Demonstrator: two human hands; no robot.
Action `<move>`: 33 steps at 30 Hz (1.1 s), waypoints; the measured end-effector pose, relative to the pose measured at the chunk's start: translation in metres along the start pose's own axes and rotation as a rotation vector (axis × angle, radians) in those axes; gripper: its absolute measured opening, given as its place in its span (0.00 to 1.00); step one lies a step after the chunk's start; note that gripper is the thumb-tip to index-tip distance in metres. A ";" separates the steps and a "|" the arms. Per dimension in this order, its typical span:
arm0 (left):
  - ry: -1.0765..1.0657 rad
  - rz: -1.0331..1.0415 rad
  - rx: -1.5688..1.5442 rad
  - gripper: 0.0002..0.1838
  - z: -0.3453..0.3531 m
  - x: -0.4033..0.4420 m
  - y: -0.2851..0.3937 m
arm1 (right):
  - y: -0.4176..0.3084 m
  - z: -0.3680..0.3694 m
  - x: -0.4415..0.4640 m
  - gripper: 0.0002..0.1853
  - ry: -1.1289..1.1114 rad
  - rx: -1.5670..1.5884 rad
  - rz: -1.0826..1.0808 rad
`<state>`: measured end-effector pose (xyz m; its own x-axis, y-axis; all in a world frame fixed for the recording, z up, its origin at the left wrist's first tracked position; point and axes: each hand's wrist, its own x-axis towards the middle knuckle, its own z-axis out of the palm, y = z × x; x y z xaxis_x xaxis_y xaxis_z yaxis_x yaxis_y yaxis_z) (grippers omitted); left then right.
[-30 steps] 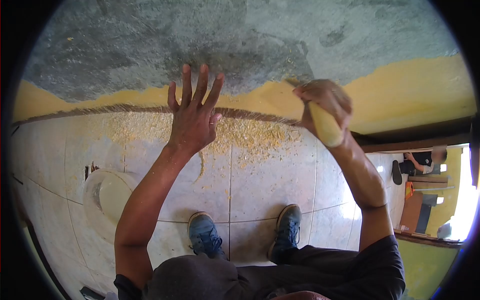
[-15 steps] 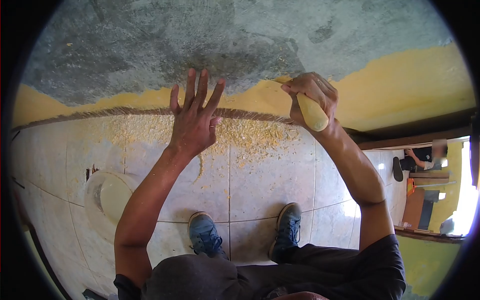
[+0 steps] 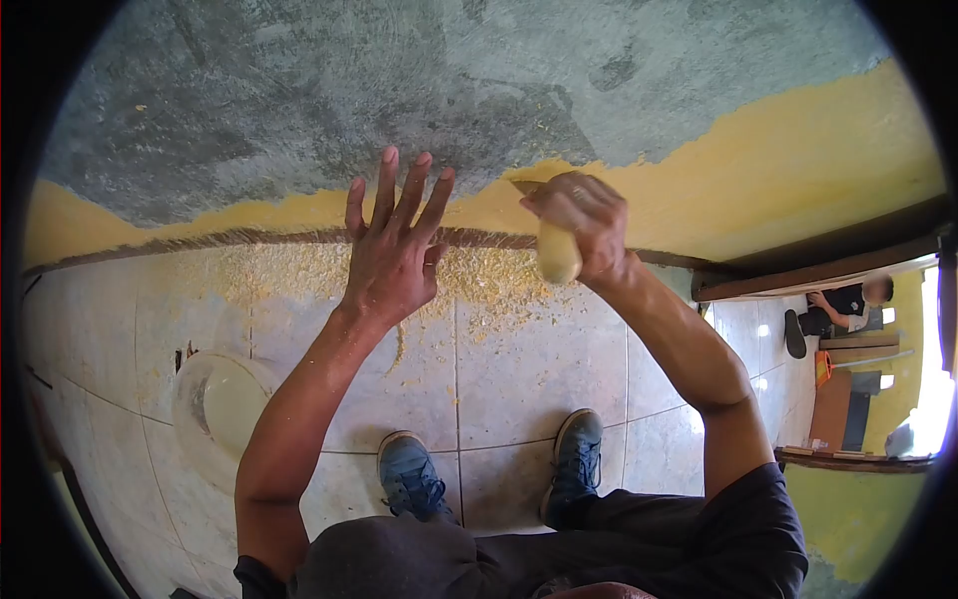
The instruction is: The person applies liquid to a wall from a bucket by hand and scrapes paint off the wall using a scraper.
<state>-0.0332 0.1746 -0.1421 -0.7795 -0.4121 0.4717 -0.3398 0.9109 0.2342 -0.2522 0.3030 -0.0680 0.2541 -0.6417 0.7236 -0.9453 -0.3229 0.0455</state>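
Note:
My right hand [image 3: 591, 228] is wrapped round the thick pale handle of a scraper [image 3: 560, 256]. A small part of its dark blade shows at my fingertips, by the ragged edge of the yellow paint [image 3: 689, 185] on the wall; blur hides whether it touches. To the left, my left hand [image 3: 391, 262] is open with its fingers spread. Those fingertips reach over the bare grey wall [image 3: 329, 100], and I cannot tell whether they press on it. Nothing is in that hand.
Yellow and white paint flakes [image 3: 499, 280] cover the tiled floor [image 3: 539, 369] along the brown wall base. A whitish translucent tub [image 3: 225, 389] stands left of my left forearm. My shoes [image 3: 409, 474] are below. At right, another person [image 3: 848, 304] sits beyond a brown frame [image 3: 818, 277].
My right hand has moved left with the scraper, and its handle now points more straight down. My left hand stays spread in nearly the same place. The view has shifted slightly.

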 end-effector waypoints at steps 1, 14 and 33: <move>0.011 0.014 -0.009 0.44 -0.001 0.000 0.001 | -0.001 0.000 0.002 0.08 0.053 0.008 0.023; 0.113 0.037 -0.036 0.44 0.004 -0.002 0.008 | 0.000 0.005 -0.005 0.09 -0.012 -0.007 -0.005; 0.114 -0.030 -0.096 0.48 0.010 -0.007 0.013 | -0.007 0.012 -0.004 0.13 -0.074 -0.001 0.032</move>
<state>-0.0375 0.1893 -0.1506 -0.7034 -0.4438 0.5552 -0.3061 0.8941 0.3269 -0.2442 0.2993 -0.0797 0.2382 -0.7011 0.6721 -0.9534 -0.3008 0.0242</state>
